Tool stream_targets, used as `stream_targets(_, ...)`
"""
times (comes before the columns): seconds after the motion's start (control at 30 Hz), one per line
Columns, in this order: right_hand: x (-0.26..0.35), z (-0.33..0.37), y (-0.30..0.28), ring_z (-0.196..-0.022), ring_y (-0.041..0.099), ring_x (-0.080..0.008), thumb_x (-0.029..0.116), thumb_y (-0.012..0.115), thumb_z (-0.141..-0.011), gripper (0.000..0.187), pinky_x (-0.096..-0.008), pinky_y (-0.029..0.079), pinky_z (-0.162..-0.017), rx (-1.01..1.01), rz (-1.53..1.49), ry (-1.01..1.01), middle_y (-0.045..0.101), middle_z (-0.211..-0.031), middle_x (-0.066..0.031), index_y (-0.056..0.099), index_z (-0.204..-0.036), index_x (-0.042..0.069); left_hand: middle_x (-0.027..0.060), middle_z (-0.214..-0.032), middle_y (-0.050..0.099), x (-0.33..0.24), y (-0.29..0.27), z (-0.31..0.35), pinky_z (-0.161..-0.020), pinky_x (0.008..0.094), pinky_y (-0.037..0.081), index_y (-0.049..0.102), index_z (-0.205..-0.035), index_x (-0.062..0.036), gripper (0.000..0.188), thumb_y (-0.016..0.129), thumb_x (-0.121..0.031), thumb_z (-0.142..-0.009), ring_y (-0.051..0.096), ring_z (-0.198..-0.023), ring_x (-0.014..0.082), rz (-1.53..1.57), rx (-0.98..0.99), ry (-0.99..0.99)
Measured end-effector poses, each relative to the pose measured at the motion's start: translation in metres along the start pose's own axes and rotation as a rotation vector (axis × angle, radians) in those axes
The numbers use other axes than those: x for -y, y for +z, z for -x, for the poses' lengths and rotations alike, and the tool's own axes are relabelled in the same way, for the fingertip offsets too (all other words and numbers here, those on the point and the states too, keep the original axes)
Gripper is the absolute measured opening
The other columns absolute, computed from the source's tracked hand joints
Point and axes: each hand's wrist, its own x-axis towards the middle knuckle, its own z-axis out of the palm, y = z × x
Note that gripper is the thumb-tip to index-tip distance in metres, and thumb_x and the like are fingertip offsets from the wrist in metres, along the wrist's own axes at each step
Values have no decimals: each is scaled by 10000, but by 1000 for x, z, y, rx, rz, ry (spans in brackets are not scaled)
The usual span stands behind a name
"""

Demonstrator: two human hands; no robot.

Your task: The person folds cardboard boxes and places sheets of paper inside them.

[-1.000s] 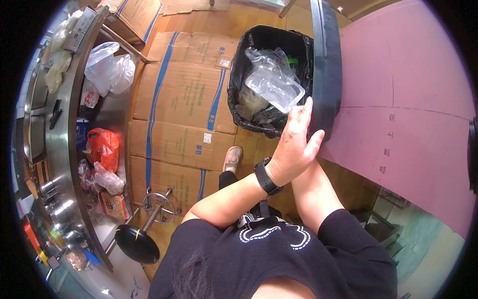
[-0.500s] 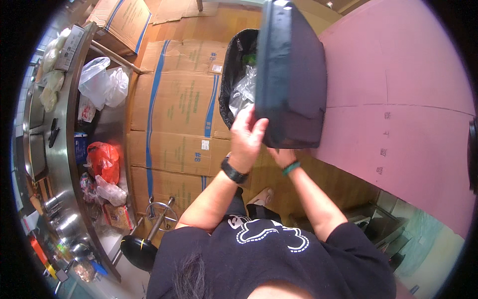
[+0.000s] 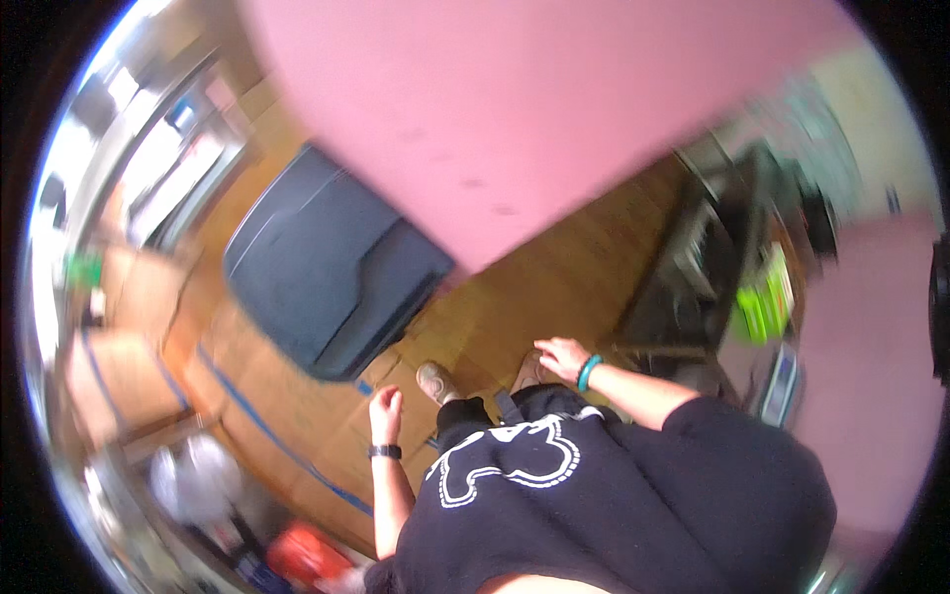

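Note:
A dark grey trash bin point(image 3: 322, 262) with its lid down stands ahead on the left, beside the pink panel. My left hand point(image 3: 387, 408), with a black watch on its wrist, is near the bin's closest corner but apart from it. Its fingers are loosely curled and nothing shows in them. My right hand point(image 3: 562, 357), below a teal wristband, hangs over the wooden floor with its fingers stretched out and nothing held. The bin's inside is hidden under the lid.
A large pink panel point(image 3: 534, 109) fills the top. Flattened cardboard point(image 3: 247, 396) with blue stripes covers the floor at left. A dark shelf rack point(image 3: 683, 257) and a bright green item point(image 3: 767, 297) stand at right. White bags point(image 3: 198, 475) and a red bag point(image 3: 307, 554) lie lower left, blurred.
Both hands have left the bin's lid, and it has gone from raised to down over the bin. My view has turned to the right, so the shelf rack now shows.

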Motion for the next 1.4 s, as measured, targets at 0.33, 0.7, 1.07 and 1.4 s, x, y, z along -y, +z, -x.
stream_targets(0.33, -185, 173, -162, -988, 457, -330, 193, 598, -704, 368, -430, 376, -834, -1149, 298, 657, 504, -1055, -159, 541, -1053, 94, 88, -840, 614, -114, 205, -9, -597, 236, 478, 563, -989, 22, 233, 557, -118, -803, 586, -707, 130, -331, 679, 107)
stream_targets(0.7, -408, 336, -269, -1274, 150, -294, 298, 635, -720, 683, -559, 155, -994, -963, 138, 1437, 163, -1385, -88, 295, -1304, 201, 128, -922, 613, -179, 467, 25, -718, 283, 458, 551, -1029, 1, 320, 566, -207, -786, 585, -835, 189, -649, 976, 383)
stream_targets(1.07, -482, 368, -283, -1248, 223, -305, 188, 564, -751, 627, -596, 232, -938, -809, 57, 1363, 149, -1400, 54, 288, -1281, 375, 141, -1006, 549, -253, 623, 78, -790, 309, 432, 540, -1017, -3, 273, 560, -152, -789, 538, -927, 238, -526, 1206, 745)
stream_targets(1.4, -436, 395, -282, -920, 550, -272, 162, 572, -760, 252, -364, 443, -805, -1264, 239, 1143, 593, -1001, -91, 601, -1010, 160, 180, -1125, 478, -378, 800, 121, -904, 343, 372, 463, -1121, -3, 414, 594, -131, -750, 454, -1068, 309, -274, 1205, 1422)
